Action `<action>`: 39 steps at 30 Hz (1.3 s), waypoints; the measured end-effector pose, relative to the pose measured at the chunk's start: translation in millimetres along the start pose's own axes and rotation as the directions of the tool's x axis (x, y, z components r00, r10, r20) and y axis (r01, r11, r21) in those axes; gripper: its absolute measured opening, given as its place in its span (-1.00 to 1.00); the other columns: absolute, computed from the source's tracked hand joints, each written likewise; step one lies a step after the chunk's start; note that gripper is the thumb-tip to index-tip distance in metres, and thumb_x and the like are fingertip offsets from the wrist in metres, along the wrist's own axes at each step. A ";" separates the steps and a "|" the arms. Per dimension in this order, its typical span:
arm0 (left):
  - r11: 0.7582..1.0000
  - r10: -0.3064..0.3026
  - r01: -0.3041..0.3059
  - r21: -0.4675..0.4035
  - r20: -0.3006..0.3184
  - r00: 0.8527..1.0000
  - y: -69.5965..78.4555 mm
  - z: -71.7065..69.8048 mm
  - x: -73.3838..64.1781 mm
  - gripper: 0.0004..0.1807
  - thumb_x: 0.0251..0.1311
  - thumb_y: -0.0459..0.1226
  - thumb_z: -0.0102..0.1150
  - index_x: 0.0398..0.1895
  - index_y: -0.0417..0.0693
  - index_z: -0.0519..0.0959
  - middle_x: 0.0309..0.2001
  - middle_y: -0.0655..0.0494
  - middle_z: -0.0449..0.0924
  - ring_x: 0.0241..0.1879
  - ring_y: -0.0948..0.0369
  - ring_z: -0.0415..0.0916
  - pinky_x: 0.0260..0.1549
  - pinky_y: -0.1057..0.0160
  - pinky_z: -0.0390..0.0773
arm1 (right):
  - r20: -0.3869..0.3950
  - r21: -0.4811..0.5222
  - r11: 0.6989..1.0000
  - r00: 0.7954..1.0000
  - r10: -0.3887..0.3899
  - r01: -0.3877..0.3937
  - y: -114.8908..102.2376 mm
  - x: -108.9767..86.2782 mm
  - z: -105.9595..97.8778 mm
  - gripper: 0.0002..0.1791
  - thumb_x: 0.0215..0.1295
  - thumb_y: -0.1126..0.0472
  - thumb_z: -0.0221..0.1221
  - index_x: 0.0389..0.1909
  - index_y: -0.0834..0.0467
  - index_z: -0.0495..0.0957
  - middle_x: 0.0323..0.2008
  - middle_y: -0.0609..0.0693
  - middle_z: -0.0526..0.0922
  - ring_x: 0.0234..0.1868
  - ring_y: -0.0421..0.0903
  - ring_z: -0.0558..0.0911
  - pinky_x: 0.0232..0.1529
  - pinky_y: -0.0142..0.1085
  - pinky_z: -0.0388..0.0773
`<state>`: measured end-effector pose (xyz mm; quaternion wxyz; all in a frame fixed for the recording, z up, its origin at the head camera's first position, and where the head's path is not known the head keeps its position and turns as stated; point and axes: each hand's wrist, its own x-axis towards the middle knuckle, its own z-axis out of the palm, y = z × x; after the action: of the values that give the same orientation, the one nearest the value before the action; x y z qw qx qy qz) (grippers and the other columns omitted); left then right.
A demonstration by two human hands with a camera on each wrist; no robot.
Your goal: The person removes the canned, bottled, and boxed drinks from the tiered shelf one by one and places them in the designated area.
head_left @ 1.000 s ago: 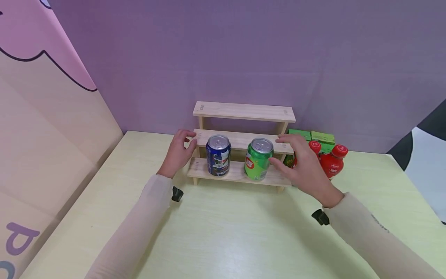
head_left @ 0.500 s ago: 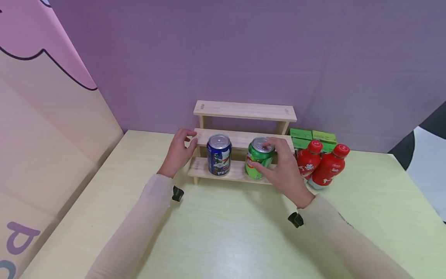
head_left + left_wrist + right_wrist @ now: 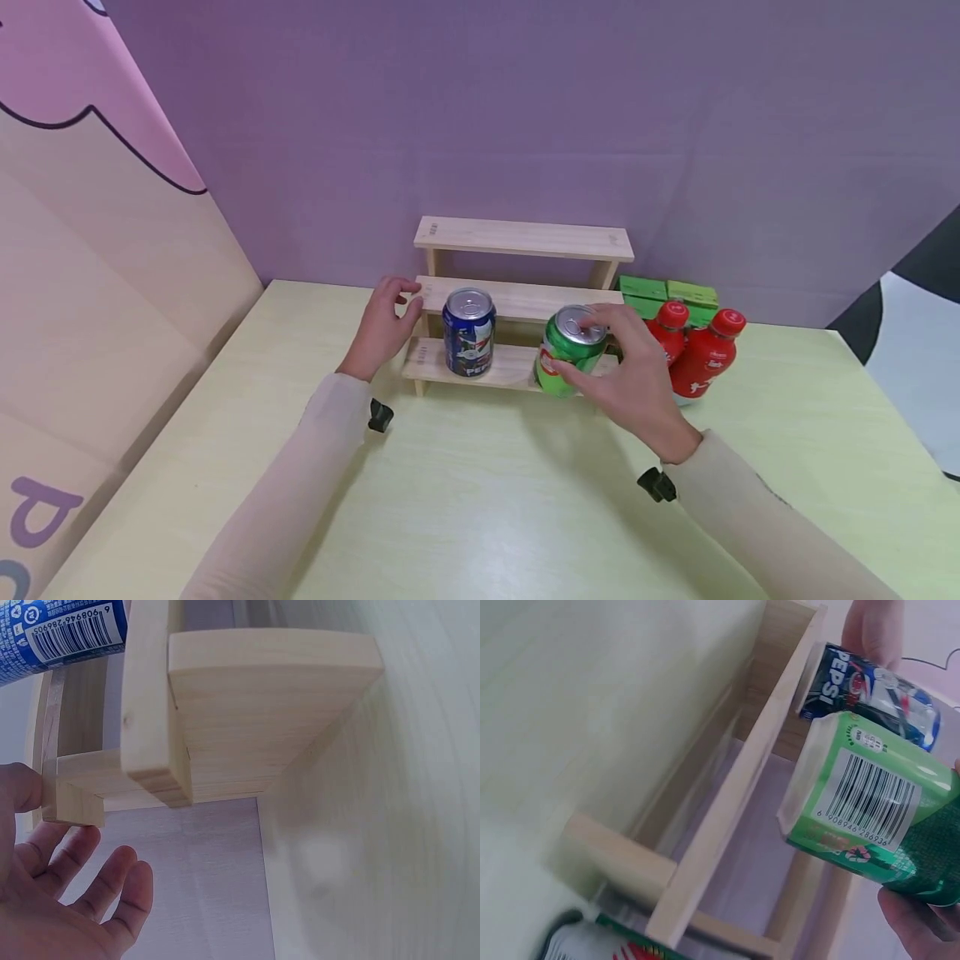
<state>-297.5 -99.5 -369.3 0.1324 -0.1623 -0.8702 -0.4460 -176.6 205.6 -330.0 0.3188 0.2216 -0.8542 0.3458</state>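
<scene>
My right hand grips a green soda can between thumb and fingers, near its silver top. The can leans and hangs over the right part of the lowest tier; its base shows raised off the wood in the right wrist view. A blue Pepsi can stands upright on the left part of that tier. At the left end of the three-tier wooden shelf, my left hand pinches the middle board, thumb on one face and fingers on the other in the left wrist view.
Two red bottles with red caps stand on the table right of the shelf. Green boxes lie behind them against the purple backdrop. A pale printed panel borders the left side.
My right hand has come left onto the green can, taken hold of it, and lifted and tilted it slightly right and toward me. The left hand has stayed at the shelf.
</scene>
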 end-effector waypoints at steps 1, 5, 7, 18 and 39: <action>1.000 -0.002 0.002 0.000 0.002 1.000 0.0 -0.2 0.0 -0.71 0.36 -0.29 0.01 0.05 -0.27 0.45 0.07 -0.07 0.34 0.00 -0.05 0.35 -0.11 0.08 0.47 | -0.008 0.005 1.000 1.000 -0.005 0.005 -0.5 -2.5 -3.5 -0.41 -0.23 0.24 0.53 -0.10 0.15 0.50 -0.02 -0.04 0.50 0.04 -0.12 0.44 -0.23 -0.45 0.52; 1.000 -0.001 0.001 0.003 0.007 1.000 0.1 -0.9 -0.3 -0.70 0.36 -0.29 0.01 0.06 -0.28 0.45 0.07 -0.08 0.34 0.00 -0.05 0.35 -0.11 0.09 0.47 | -0.041 0.007 1.000 0.999 -0.008 0.008 -1.6 -14.6 -19.5 -0.40 -0.29 0.32 0.54 -0.10 0.18 0.55 -0.04 -0.02 0.53 0.03 -0.10 0.46 -0.19 -0.58 0.44; 1.000 -0.004 0.004 0.003 0.007 1.000 -0.1 -1.0 -0.1 -0.70 0.35 -0.29 0.01 0.06 -0.28 0.45 0.08 -0.08 0.34 0.00 -0.06 0.36 -0.11 0.10 0.47 | -0.043 -0.020 1.000 0.999 0.012 -0.013 -2.4 -22.2 -29.3 -0.38 -0.30 0.33 0.54 -0.08 0.18 0.56 -0.04 -0.02 0.53 0.02 -0.12 0.47 -0.14 -0.59 0.42; 1.000 0.001 -0.001 -0.008 -0.003 1.000 -0.8 -1.5 0.5 -0.71 0.35 -0.30 0.02 0.05 -0.29 0.46 0.07 -0.09 0.34 -0.02 -0.03 0.35 -0.12 0.08 0.47 | -0.013 -0.182 0.978 0.994 0.104 -0.105 17.0 -72.7 -80.5 -0.28 -0.38 0.39 0.55 -0.02 0.19 0.55 -0.07 0.01 0.51 -0.05 -0.34 0.39 -0.17 -0.72 0.32; 1.000 0.022 -0.022 -0.016 -0.011 1.000 -4.0 1.6 0.7 -0.72 0.35 -0.30 0.02 0.02 -0.28 0.46 0.04 -0.08 0.35 -0.04 -0.04 0.36 -0.16 0.08 0.47 | -0.002 -0.277 0.909 0.947 0.322 -0.310 65.1 -95.6 -104.9 -0.34 -0.22 0.39 0.50 -0.09 0.35 0.35 0.01 0.23 0.38 -0.04 0.16 0.39 -0.30 -0.79 0.20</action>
<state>-299.9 -100.4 -372.8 0.1406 -0.1705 -0.8639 -0.4525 -107.8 340.7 -367.4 0.2674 0.0418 -0.9251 0.2664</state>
